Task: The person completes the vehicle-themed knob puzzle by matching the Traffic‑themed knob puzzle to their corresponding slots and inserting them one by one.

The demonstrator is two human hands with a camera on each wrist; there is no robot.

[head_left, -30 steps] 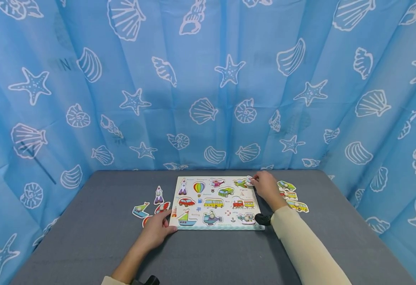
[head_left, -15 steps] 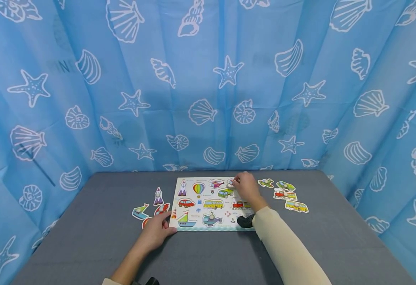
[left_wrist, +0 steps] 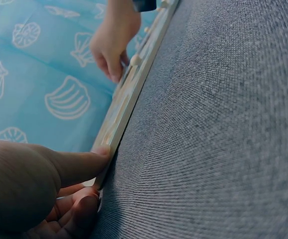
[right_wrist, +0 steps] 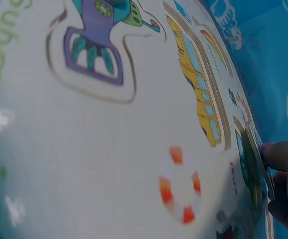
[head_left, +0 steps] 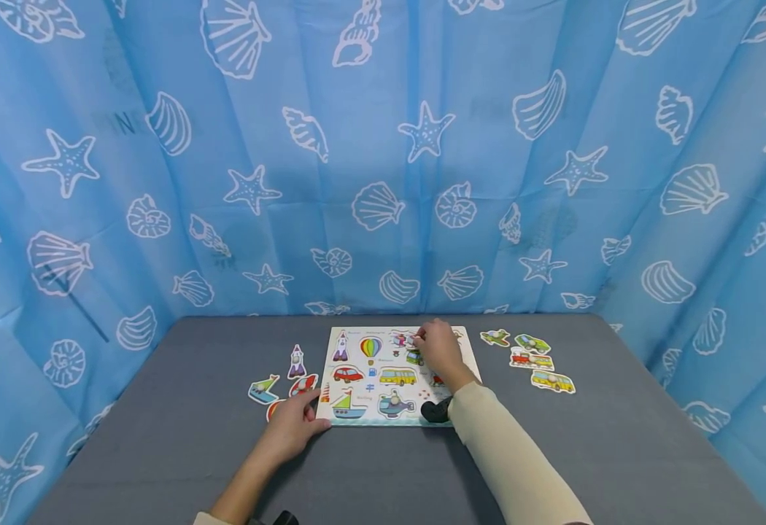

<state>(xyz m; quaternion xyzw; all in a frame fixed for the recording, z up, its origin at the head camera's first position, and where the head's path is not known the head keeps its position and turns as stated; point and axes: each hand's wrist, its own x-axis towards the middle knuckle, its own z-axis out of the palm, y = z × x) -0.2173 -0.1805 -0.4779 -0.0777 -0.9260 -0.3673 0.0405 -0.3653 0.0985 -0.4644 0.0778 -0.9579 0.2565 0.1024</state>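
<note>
My left hand (head_left: pixel 291 425) grips the lower left corner of the wooden puzzle board (head_left: pixel 373 422). In the left wrist view its thumb (left_wrist: pixel 86 166) lies on the top face and the other fingers are at the edge. My right hand (head_left: pixel 443 352) is over the board's upper middle and pinches a small, thin puzzle piece (head_left: pixel 408 340) at the printed helicopter. The piece's picture is mostly hidden by the fingers. A submarine piece (head_left: pixel 395 403) with a knob sits in the board's lower row. Printed pictures of a bus, balloon, rocket and sailboat show around it.
Left of the board lie a rocket piece (head_left: pixel 297 362), a sailboat piece (head_left: pixel 263 390), a red piece (head_left: pixel 303 384) and a partly hidden round one. To the right are plane (head_left: pixel 495 337), truck (head_left: pixel 532 343), train (head_left: pixel 531 359) and bus (head_left: pixel 552 381) pieces. A blue curtain (head_left: pixel 330 219) hangs behind.
My right hand has moved left with the pinched piece, from the board's upper right corner to the helicopter picture. My left hand has stayed at the corner.
</note>
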